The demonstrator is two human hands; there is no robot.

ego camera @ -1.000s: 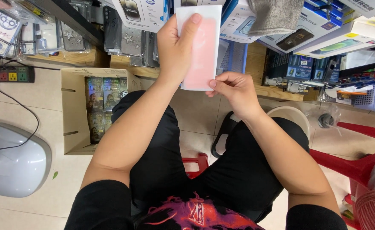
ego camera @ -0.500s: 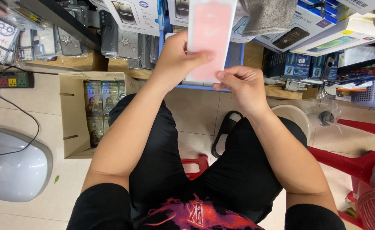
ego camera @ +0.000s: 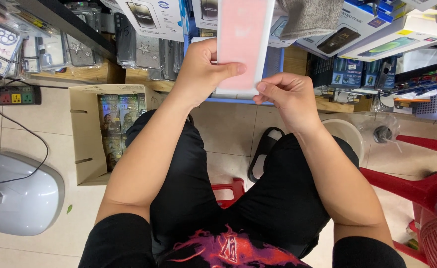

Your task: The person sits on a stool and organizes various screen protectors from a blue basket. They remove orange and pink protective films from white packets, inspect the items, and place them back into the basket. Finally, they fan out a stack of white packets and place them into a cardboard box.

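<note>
a pink flat packet (ego camera: 243, 44) is held up by the left hand (ego camera: 201, 74) while its lower edge is pinched by the right hand (ego camera: 288, 97), so it could probably get creased if tugged unevenly.

A pale pink packet (ego camera: 243, 44) with white edges contrasts with black trousers (ego camera: 198, 198), a red stool (ego camera: 228, 191), a brown cardboard box (ego camera: 84, 139) at left, and beige floor tiles (ego camera: 223, 129).
</note>
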